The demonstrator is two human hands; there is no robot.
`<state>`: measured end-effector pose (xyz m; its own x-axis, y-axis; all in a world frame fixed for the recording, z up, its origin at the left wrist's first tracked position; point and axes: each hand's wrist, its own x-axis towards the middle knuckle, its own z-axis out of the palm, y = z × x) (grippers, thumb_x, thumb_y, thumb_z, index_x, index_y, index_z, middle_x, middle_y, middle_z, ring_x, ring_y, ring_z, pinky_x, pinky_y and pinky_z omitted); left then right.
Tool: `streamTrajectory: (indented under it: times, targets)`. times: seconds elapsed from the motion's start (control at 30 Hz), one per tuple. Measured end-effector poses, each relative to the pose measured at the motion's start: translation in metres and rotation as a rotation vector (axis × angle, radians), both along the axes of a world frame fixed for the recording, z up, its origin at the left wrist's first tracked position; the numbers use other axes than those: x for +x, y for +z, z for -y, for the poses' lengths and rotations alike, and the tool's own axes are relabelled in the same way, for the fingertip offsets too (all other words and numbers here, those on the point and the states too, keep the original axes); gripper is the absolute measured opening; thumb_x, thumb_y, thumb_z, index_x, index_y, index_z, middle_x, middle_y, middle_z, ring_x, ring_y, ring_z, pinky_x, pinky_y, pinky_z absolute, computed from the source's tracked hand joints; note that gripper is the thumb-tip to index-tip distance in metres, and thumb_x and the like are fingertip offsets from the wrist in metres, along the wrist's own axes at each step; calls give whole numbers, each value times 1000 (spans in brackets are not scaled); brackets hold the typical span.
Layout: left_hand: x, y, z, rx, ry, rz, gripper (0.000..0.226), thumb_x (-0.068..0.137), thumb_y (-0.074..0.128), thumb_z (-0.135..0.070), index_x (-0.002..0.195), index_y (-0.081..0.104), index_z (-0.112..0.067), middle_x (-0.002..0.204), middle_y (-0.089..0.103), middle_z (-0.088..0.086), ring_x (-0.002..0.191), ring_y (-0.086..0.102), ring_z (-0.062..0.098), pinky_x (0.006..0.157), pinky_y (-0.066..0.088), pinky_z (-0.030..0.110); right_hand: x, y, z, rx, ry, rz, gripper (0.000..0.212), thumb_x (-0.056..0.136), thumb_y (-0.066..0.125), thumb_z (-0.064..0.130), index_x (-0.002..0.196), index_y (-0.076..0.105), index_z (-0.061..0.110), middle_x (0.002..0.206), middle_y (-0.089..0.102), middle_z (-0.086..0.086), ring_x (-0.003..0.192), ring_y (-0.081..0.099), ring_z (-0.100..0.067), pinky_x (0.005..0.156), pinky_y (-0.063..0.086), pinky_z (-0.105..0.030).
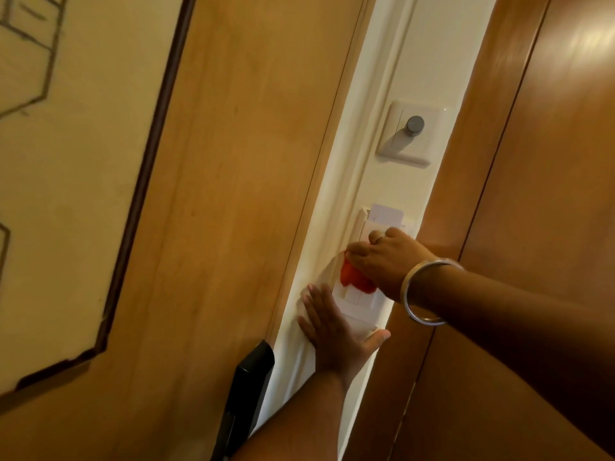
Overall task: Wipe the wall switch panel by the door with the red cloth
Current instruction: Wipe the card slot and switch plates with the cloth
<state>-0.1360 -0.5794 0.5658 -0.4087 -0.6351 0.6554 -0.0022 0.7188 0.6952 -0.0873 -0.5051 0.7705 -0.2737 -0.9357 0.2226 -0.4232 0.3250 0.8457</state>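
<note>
A: Where is the switch panel (pixel 357 299)?

B: On the white wall strip between the door (pixel 216 194) on the left and the wood on the right. It runs up and down the strip.

A: Which hand is on it?

B: The right hand (pixel 382 261). It is bunched tight around the red cloth (pixel 354 279) and presses it on the top part of the panel.

A: And the left hand (pixel 336 334)?

B: Open and flat, holding nothing. It rests on the wall, just below the cloth.

A: So where next?

B: I think down. The lower part is partly under the left hand.
</note>
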Motion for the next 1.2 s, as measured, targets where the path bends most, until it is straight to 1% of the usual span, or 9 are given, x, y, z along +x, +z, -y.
streamTrajectory:
  times: [0.1, 0.2, 0.33, 0.47, 0.7, 0.77, 0.9, 1.03, 1.2]
  targets:
    - [1, 2, 1, 30, -35, 33, 139, 57, 58, -90, 154, -12, -20, 166, -10, 12, 152, -10, 34, 118, -7, 54, -10, 2, -11, -152, 24, -27, 77, 75, 70, 24, 138, 28, 18, 137, 43, -5, 106, 50, -30, 84, 43, -39]
    - [4, 2, 2, 29, -85, 65, 138, 57, 51, -94, 150, -25, -25, 160, -33, 7, 147, -30, 28, 114, -26, 44, -21, -13, -20, -105, 23, -18, 84, 75, 70, 23, 142, 20, 17, 144, 35, -7, 110, 48, -32, 85, 44, -41]
    - [19, 4, 21, -195, -34, 231, 136, 59, 17, -105, 143, -42, -15, 151, -49, 12, 143, -42, 31, 114, -33, 43, -26, -4, -34, -250, 55, -7, 85, 72, 70, 21, 142, 22, 18, 145, 36, -5, 106, 49, -31, 82, 44, -40]
    - [29, 54, 49, -446, -39, 234, 136, 60, 13, -103, 147, -35, -10, 154, -44, 16, 145, -37, 32, 116, -29, 42, -34, -17, -41, -121, 57, 25, 86, 74, 69, 21, 143, 19, 20, 149, 31, -5, 111, 47, -31, 87, 44, -41]
    - [32, 115, 84, -745, 2, 263, 139, 67, 38, -96, 151, -27, -6, 160, -34, 18, 149, -30, 32, 123, -15, 43, -38, -13, -48, -216, 51, 105, 80, 81, 60, 31, 146, 14, 24, 153, 24, -4, 117, 43, -30, 93, 42, -41]
    - [26, 116, 86, -752, -26, 255, 141, 66, 40, -96, 151, -26, -7, 160, -35, 17, 149, -31, 31, 123, -15, 44, -42, -11, -52, -199, 63, 121, 79, 82, 61, 33, 145, 14, 27, 154, 22, -3, 115, 47, -31, 92, 44, -41]
    - [15, 113, 92, -753, -43, 219, 141, 63, 35, -99, 153, -23, -7, 161, -33, 16, 149, -31, 30, 124, -13, 47, -36, 5, -44, -332, 94, 33, 79, 71, 73, 30, 138, 31, 22, 145, 38, -6, 90, 57, -31, 71, 48, -37]
    - [10, 108, 93, -766, -32, 150, 135, 67, 33, -98, 156, -14, -7, 165, -21, 18, 153, -22, 31, 125, -8, 48, -34, -10, -29, -169, 78, 50, 84, 75, 71, 32, 141, 19, 24, 146, 31, -4, 111, 48, -35, 85, 44, -43]
    - [1, 104, 93, -781, 31, 81, 133, 69, 31, -97, 156, 4, 0, 166, 1, 23, 155, -5, 35, 126, -5, 44, -41, 6, -52, -119, 74, 25, 81, 72, 73, 28, 139, 29, 26, 144, 41, -4, 106, 53, -31, 84, 46, -45]
